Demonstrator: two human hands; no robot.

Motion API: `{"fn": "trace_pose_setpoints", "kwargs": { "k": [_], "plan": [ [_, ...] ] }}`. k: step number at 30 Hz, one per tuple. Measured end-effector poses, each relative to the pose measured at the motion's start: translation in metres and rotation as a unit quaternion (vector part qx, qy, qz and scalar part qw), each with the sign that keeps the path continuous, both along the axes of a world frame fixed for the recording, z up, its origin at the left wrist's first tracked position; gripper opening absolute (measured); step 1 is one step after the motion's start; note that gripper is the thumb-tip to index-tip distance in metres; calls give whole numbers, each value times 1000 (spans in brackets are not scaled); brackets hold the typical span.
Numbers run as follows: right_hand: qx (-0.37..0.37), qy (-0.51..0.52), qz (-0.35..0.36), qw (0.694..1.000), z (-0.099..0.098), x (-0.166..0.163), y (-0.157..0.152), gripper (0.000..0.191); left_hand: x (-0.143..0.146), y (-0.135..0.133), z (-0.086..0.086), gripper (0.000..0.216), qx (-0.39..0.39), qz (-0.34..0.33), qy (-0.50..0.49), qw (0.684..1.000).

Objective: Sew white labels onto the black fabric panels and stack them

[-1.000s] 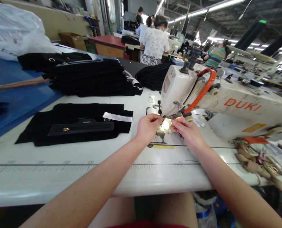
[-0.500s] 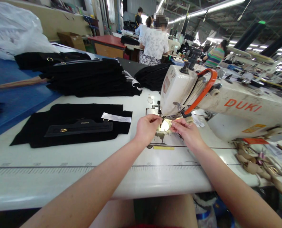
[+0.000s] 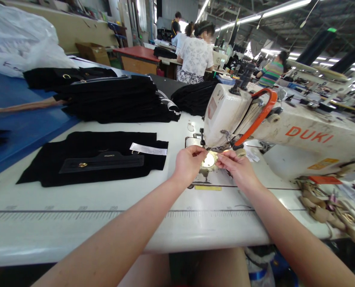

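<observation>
Both hands are at the needle area of a white sewing machine [image 3: 303,127] with an orange thread lever guard. My left hand [image 3: 189,161] is pinched close to the needle, on its left side; what its fingertips hold is too small to make out. On the right of the lit needle plate [image 3: 208,160], my right hand [image 3: 235,165] is pinched too, its fingertips on something I cannot make out. Left of the hands a black fabric panel [image 3: 84,143] lies flat, bearing a dark zip strip [image 3: 117,161] with a gold puller and a white label [image 3: 149,149].
Behind the panel rises a stack of black fabric pieces [image 3: 114,99], with another person's arm [image 3: 24,107] reaching to it. A second black pile [image 3: 192,95] sits beside the machine head. Beige straps [image 3: 317,207] lie at the right. A printed ruler [image 3: 75,214] runs along the table front.
The view has shifted slightly, so everything sits a little further right. Both hands remain pinched at the needle with hardly any movement.
</observation>
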State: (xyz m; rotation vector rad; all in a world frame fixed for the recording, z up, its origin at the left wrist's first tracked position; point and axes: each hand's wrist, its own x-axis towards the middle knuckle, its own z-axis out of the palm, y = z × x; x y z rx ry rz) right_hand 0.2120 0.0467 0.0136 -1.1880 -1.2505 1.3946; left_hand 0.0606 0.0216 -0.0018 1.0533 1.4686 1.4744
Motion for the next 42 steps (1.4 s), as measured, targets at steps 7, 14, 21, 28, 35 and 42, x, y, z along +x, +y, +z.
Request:
{"fn": "trace_pose_setpoints", "kwargs": {
  "k": [7,14,21,28,35,42],
  "plan": [
    [9,-11,1,1000,0,-1,0,41,1,-3,3,8,-2,5,11,1000],
    [14,-16,3,1000,-2,1,0,39,2,-9,7,7,4,0,17,1000],
    [4,-22,11,1000,-2,1,0,38,1,-14,9,6,4,-13,9,1000],
    [11,-38,-9,999,-1,0,0,40,1,-10,8,9,-2,2,1,1000],
    [30,-54,0,998,-4,1,1,39,0,-8,5,8,-5,0,-9,1000],
    [28,-46,2,999,-6,3,2,38,1,-9,6,8,-8,-3,-11,1000]
  ]
}}
